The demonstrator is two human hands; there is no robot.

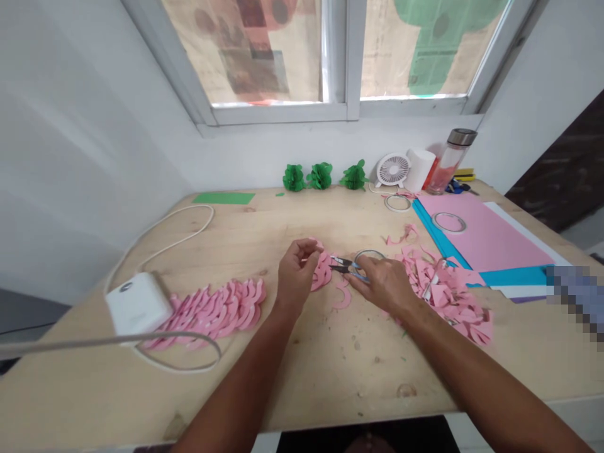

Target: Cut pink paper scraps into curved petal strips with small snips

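Observation:
In the middle of the wooden table, my left hand (298, 270) pinches a pink paper cutout (323, 269) with curved, scalloped edges. My right hand (384, 283) has its fingers through the loops of a pair of scissors (343, 265). The blades are parted and point left, close to the cutout's right edge. Just below the blades lies a loose curved pink strip (343, 296). To the left of my left hand spreads a row of overlapping pink paper cutouts (217, 311). A heap of pink paper scraps (448, 289) lies to the right, beyond my right hand.
A white box-shaped device (138, 305) with a looping cable sits at left. Green paper ornaments (319, 176), a small fan (393, 170) and a glass bottle (452, 162) line the wall. Coloured sheets (491, 236) lie at right, a green strip (224, 198) at back left.

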